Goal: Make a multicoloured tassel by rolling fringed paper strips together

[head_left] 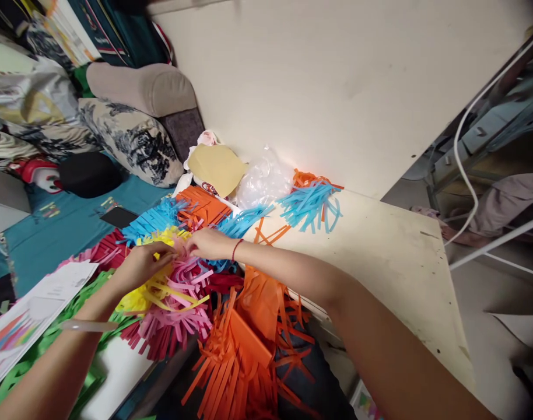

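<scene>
My left hand (144, 263) reaches in with bent fingers, pinching the near side of a light pink paper fringe (182, 248). Close beside it, my right hand (210, 244) grips the same fringe between thumb and fingers. The fingertips and the exact spot they hold are partly hidden. Around the hands lie a yellow paper fringe (137, 298), more pink strips and a dark red fringe (150, 344). Blue fringe (155, 220) lies just beyond. A large orange fringe (244, 344) drapes over my lap below my right forearm.
Green fringe (28, 361) and a printed sheet (39, 315) lie at the left. A phone (119, 217) rests on the teal cloth (74, 224). A clear plastic bag (266, 181) and blue-orange fringe (312, 204) sit on the pale board (380, 251). A white cable (458, 146) hangs right.
</scene>
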The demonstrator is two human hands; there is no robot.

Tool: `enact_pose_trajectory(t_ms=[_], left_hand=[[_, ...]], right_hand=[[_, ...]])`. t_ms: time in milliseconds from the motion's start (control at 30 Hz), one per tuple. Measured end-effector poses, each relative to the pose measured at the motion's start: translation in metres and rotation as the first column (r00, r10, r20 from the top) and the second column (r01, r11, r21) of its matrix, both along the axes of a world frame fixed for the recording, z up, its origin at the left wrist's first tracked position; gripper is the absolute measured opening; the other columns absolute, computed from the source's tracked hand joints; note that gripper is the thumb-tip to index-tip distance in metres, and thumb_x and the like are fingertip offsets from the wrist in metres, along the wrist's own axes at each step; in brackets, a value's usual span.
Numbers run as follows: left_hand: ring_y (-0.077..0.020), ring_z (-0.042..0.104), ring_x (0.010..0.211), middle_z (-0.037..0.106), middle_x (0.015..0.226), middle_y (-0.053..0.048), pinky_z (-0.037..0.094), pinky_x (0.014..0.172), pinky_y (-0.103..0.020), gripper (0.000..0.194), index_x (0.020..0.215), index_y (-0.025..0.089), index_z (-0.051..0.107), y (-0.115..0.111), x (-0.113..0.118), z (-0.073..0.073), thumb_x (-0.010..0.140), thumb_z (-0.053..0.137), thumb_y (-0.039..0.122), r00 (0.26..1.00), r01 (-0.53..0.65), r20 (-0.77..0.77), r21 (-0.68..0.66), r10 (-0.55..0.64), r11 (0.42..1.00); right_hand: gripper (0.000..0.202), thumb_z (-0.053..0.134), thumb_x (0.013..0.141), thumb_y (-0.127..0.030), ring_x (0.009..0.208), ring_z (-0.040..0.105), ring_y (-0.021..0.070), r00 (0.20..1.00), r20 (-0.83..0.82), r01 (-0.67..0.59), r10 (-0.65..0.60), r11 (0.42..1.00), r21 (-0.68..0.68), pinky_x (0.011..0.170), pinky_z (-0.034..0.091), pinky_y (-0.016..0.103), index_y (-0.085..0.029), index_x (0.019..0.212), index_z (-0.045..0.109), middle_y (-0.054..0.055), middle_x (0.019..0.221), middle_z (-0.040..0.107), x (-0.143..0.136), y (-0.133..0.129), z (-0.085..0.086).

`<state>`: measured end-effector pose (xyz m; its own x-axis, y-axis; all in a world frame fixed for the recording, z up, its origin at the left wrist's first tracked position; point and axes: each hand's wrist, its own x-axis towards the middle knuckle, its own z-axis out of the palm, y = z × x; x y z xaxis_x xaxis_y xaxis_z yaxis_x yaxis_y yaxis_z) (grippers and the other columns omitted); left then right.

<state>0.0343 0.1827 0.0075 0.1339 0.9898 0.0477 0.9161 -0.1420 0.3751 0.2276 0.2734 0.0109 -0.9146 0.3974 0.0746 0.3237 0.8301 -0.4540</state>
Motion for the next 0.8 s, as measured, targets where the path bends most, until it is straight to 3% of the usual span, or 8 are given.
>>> enact_pose_trajectory(t_ms=[100, 233, 433, 533, 633, 733, 800], left_hand=[[-0.0221, 0.066, 0.085, 0.072, 0.098, -0.01, 0.05, 0.076, -0.031, 0.041, 0.094, 0.019, 0.071, 0.002, 0.005, -0.008, 0.085, 0.043, 0.048, 0.988, 0.149, -0.052, 0.019, -0.148, 0.989], [-0.0238, 0.065, 0.085, 0.071, 0.092, -0.01, 0.048, 0.072, -0.032, 0.036, 0.082, 0.023, 0.074, 0.004, 0.008, -0.011, 0.086, 0.039, 0.034, 0.943, 0.266, -0.202, -0.025, -0.266, 0.964], [-0.0176, 0.059, 0.064, 0.067, 0.073, -0.007, 0.043, 0.061, -0.027, 0.042, 0.07, 0.018, 0.064, 0.009, 0.001, -0.008, 0.084, 0.041, 0.051, 0.996, 0.077, -0.042, 0.045, -0.075, 0.996], [-0.0155, 0.056, 0.059, 0.064, 0.07, -0.004, 0.042, 0.059, -0.026, 0.044, 0.066, 0.018, 0.059, 0.009, -0.001, -0.008, 0.082, 0.042, 0.056, 0.999, 0.034, 0.002, 0.02, -0.034, 0.999], [-0.0165, 0.056, 0.063, 0.063, 0.077, -0.005, 0.041, 0.059, -0.027, 0.039, 0.077, 0.018, 0.059, 0.003, 0.004, -0.011, 0.082, 0.044, 0.053, 0.996, 0.016, -0.086, 0.042, -0.012, 0.999], [-0.0205, 0.058, 0.074, 0.06, 0.094, -0.008, 0.04, 0.057, -0.028, 0.036, 0.095, 0.018, 0.058, -0.009, 0.013, -0.016, 0.084, 0.046, 0.05, 0.969, -0.018, -0.24, 0.173, 0.059, 0.985], [-0.0232, 0.058, 0.081, 0.058, 0.098, -0.01, 0.041, 0.06, -0.03, 0.032, 0.098, 0.018, 0.059, -0.017, 0.018, -0.019, 0.086, 0.045, 0.044, 0.943, 0.007, -0.321, 0.277, 0.086, 0.961]], right_hand=[[0.019, 0.06, 0.084, -0.023, 0.082, 0.063, 0.0202, 0.991, 0.117, -0.063, 0.06, 0.998, 0.024, 0.065, 0.039, 0.026, -0.013, 0.093, 0.073, 0.009, 0.091, 0.072, -0.018, 0.001, -0.015], [0.018, 0.057, 0.085, -0.018, 0.075, 0.06, 0.0157, 0.99, 0.119, -0.077, 0.073, 0.997, 0.025, 0.063, 0.037, 0.023, -0.011, 0.088, 0.073, 0.008, 0.087, 0.071, -0.016, 0.004, -0.023], [0.027, 0.055, 0.091, -0.033, 0.074, 0.06, 0.0128, 0.993, 0.065, -0.094, 0.095, 0.995, -0.011, 0.066, 0.037, 0.022, -0.013, 0.09, 0.073, 0.006, 0.084, 0.071, -0.011, 0.006, -0.017], [0.02, 0.056, 0.089, -0.026, 0.08, 0.061, 0.0153, 0.997, 0.068, -0.025, 0.023, 0.999, 0.03, 0.063, 0.036, 0.023, -0.015, 0.088, 0.073, 0.007, 0.09, 0.071, -0.013, -0.002, -0.013], [0.019, 0.054, 0.086, -0.018, 0.084, 0.062, 0.0204, 0.994, 0.081, 0.067, -0.072, 0.996, 0.064, 0.059, 0.033, 0.025, -0.012, 0.084, 0.072, 0.011, 0.092, 0.071, -0.016, -0.008, -0.012], [0.015, 0.057, 0.083, -0.017, 0.081, 0.062, 0.0211, 0.991, 0.084, 0.099, -0.103, 0.994, 0.046, 0.057, 0.032, 0.025, -0.01, 0.082, 0.071, 0.012, 0.089, 0.07, -0.017, -0.008, -0.015], [0.013, 0.061, 0.081, -0.018, 0.078, 0.062, 0.0191, 0.99, 0.081, 0.114, -0.116, 0.993, 0.021, 0.056, 0.032, 0.023, -0.011, 0.082, 0.071, 0.011, 0.087, 0.07, -0.018, -0.004, -0.018]])
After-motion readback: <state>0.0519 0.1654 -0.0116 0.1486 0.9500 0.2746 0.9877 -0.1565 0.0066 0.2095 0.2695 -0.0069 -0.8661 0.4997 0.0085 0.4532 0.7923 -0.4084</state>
